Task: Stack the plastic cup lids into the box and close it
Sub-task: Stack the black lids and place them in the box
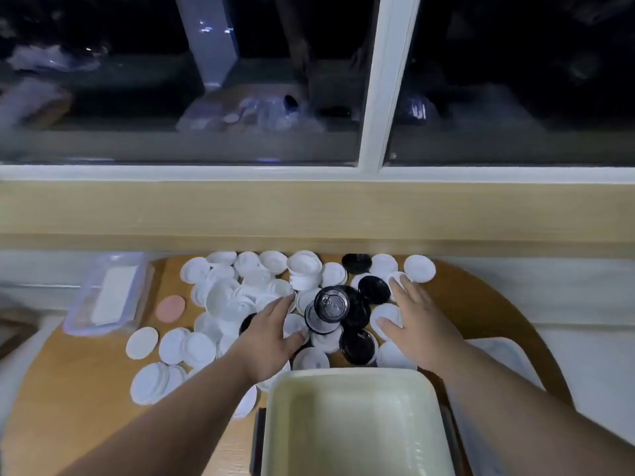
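The left hand (271, 338) lies spread and flat over the loose white round plastic lids (220, 297), holding nothing; the right hand (412, 321) is also spread, palm down, on the lids at the other side. Between them stands a small stack of black plastic lids (326, 310) – it leans a little. If the hands push together too quickly, I think this stack can fall and scatter. The pale green rectangular plastic box (354, 376) waits open and empty just before the pile, on the round wooden table (68, 389) – no lid is inside yet
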